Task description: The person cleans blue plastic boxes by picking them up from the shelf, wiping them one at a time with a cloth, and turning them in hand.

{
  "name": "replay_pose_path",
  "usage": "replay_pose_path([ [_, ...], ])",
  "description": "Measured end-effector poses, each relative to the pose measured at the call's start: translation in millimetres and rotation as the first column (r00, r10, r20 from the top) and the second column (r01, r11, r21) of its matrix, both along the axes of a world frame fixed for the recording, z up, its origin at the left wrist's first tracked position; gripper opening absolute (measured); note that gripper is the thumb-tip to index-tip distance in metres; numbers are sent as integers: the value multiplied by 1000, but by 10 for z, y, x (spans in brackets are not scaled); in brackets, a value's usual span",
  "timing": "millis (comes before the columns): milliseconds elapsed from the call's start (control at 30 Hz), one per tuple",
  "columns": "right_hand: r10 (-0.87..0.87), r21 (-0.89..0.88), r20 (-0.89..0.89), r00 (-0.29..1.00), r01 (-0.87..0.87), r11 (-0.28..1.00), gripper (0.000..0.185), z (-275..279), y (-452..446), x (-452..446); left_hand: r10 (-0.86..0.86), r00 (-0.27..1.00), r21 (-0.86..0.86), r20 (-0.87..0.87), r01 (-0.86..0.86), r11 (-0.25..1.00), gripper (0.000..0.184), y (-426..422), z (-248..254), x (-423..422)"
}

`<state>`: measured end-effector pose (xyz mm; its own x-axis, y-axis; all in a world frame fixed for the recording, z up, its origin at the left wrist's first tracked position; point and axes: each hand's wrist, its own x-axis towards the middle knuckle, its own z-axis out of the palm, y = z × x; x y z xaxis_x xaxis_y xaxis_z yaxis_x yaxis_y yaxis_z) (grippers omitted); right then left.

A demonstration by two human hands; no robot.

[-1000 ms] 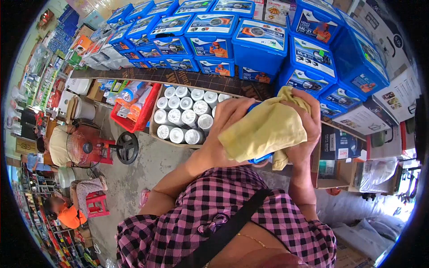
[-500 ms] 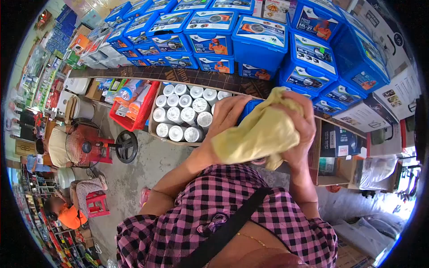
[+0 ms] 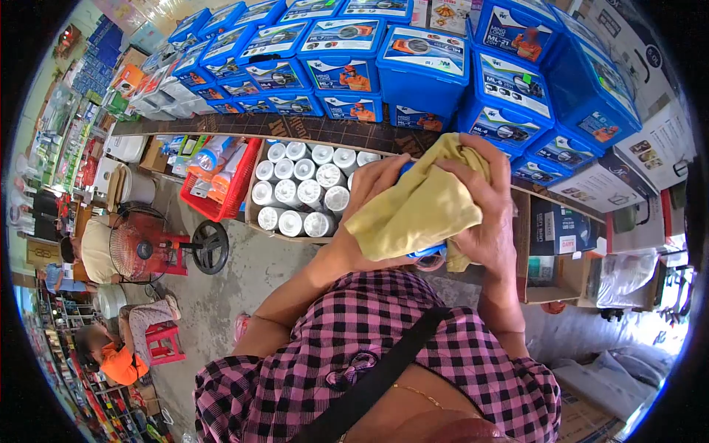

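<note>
A yellow cloth (image 3: 421, 203) is bunched in front of my chest, draped over a blue object (image 3: 427, 252). Only small blue parts show above and below the cloth, so its shape is hidden. My left hand (image 3: 363, 203) grips the object's left side, some of its fingers behind the cloth. On the right, my right hand (image 3: 489, 203) is closed on the cloth and presses it against the object. Behind my left hand stands a carton (image 3: 255, 214) of white-capped cylinders (image 3: 310, 193).
Blue plastic boxes (image 3: 343, 74) are stacked on the shelf (image 3: 295, 127) ahead. A red basket (image 3: 247, 177) of goods is left of the carton. Further left are a red fan (image 3: 140, 244) and a seated person in orange (image 3: 122, 362). Cardboard boxes (image 3: 550, 284) stand at right.
My right hand and the cloth have shifted slightly left over the blue object. More blue now shows at its lower edge. My left hand stays nearly in place.
</note>
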<state>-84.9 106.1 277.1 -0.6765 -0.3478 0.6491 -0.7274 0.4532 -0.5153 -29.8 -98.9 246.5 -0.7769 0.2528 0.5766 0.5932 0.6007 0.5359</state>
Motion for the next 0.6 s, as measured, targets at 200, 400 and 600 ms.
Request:
replay_pose_path([
  [200, 205, 103, 238, 949, -234, 967, 81, 220, 86, 140, 59, 998, -9, 12, -59, 998, 106, 17, -79, -7],
  [400, -9, -92, 215, 976, 30, 995, 59, 21, -135, 136, 72, 996, 116, 56, -78, 990, 108, 40, -93, -18],
  [600, -62, -453, 188, 980, 142, 880, 46, 202, 330, 33, 90, 994, 230, 54, -101, 968, 122, 19, 26, 17],
])
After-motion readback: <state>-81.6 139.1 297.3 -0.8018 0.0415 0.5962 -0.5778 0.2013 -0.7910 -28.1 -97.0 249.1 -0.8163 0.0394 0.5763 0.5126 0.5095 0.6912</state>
